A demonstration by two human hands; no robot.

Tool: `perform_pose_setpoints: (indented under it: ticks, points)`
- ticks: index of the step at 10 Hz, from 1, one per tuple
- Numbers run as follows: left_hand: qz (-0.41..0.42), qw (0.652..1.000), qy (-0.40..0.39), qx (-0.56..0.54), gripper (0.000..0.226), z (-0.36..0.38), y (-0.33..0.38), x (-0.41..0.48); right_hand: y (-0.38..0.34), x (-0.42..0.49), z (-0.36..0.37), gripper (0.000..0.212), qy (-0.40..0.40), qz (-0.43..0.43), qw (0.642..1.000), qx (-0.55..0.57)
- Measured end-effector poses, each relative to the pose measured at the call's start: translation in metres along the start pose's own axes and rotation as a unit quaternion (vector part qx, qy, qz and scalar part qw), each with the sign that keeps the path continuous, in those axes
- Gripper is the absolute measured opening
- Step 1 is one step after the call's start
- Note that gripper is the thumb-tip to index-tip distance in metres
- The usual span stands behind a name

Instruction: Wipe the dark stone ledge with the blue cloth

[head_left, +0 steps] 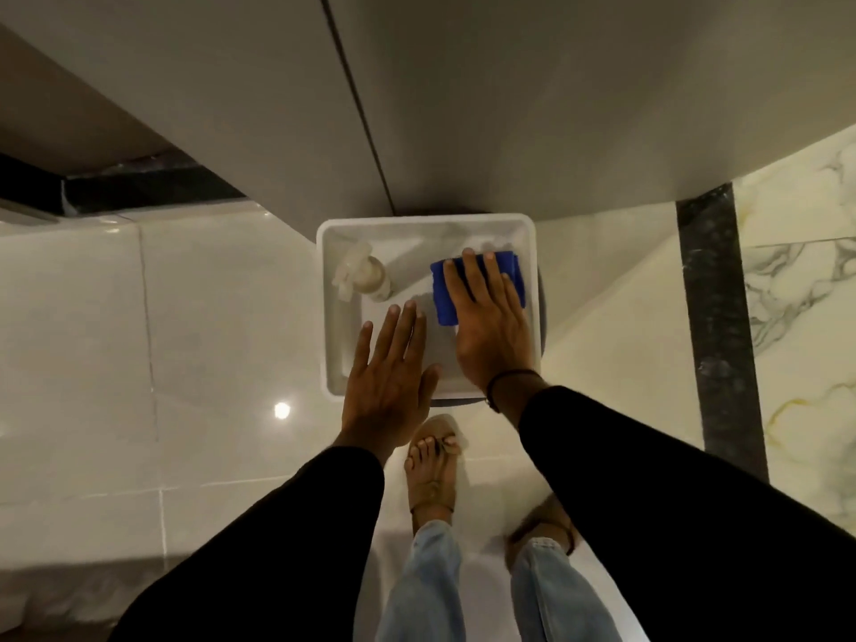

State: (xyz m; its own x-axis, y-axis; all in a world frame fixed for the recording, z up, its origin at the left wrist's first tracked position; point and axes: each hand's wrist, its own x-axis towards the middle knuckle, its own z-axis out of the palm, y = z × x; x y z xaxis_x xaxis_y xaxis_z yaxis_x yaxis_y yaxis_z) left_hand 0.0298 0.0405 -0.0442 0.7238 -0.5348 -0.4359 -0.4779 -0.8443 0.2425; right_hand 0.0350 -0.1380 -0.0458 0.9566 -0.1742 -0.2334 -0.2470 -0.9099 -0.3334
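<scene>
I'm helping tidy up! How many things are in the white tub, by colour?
Blue: 1, the folded blue cloth, under the right hand
Pale, see-through: 1, the clear plastic spray bottle
Total: 2 in the white plastic tub

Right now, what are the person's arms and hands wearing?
Both arms are in long black sleeves reaching about to the wrists. The left hand is bare, with no ring or band visible. The right hand is bare too, but a thin dark cord bracelet circles its wrist. No gloves.
</scene>
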Motion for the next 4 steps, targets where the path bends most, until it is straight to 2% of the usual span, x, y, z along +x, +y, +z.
perform_pose_setpoints:
  ticks: [2, 3, 4]
  points:
    - [-0.006, 1.0, 0.017, -0.004, 0.076, 0.018, -0.01, 0.003, 0.008, 0.003, 0.029, 0.078, -0.055, 0.016, 0.997, -0.059]
    - [-0.011, 1.0, 0.003, -0.007, 0.077, 0.009, -0.008, 0.006, 0.007, 0.006, 0.018, 0.081, -0.071, 0.012, 0.996, -0.057]
    - [0.007, 1.0, 0.013, -0.013, 0.078, -0.009, 0.006, -0.004, 0.004, -0.004, -0.015, 0.089, -0.061, 0.01, 0.998, -0.005]
